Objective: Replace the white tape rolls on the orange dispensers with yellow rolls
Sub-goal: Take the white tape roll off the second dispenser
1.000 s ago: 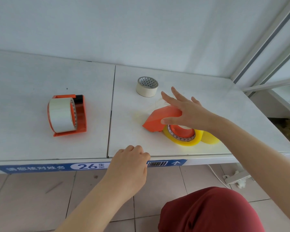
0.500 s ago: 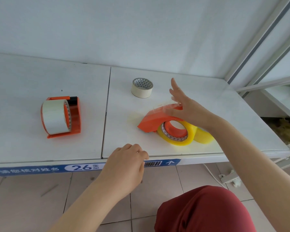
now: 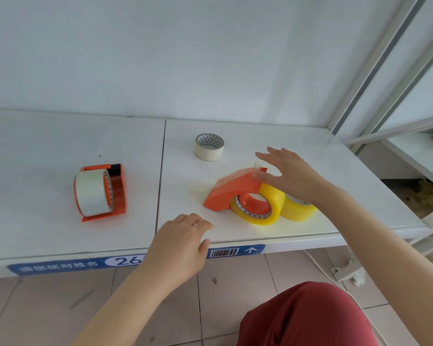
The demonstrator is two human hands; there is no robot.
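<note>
An orange dispenser [image 3: 231, 189] lies on its side at the shelf's right half with a yellow roll [image 3: 265, 208] mounted on it. A second yellow roll [image 3: 298, 211] sits right behind it. My right hand [image 3: 289, 174] hovers over the dispenser's far end with fingers spread, holding nothing. At the left stands another orange dispenser [image 3: 116, 188] loaded with a white roll [image 3: 90, 193]. A loose white roll [image 3: 209, 147] lies flat near the back. My left hand [image 3: 183, 239] rests on the shelf's front edge, fingers loosely curled and empty.
The white shelf [image 3: 60, 233] has a seam down its middle and a blue label strip [image 3: 235, 252] on its front edge. Metal frame posts [image 3: 375, 63] rise at the right. My red-clad knee [image 3: 308, 315] is below, over a tiled floor with a white cable [image 3: 318, 264].
My right hand has lifted off the right dispenser and opened, shifting slightly toward the back right. The left hand stays at the shelf edge. The camera has shifted a little.
</note>
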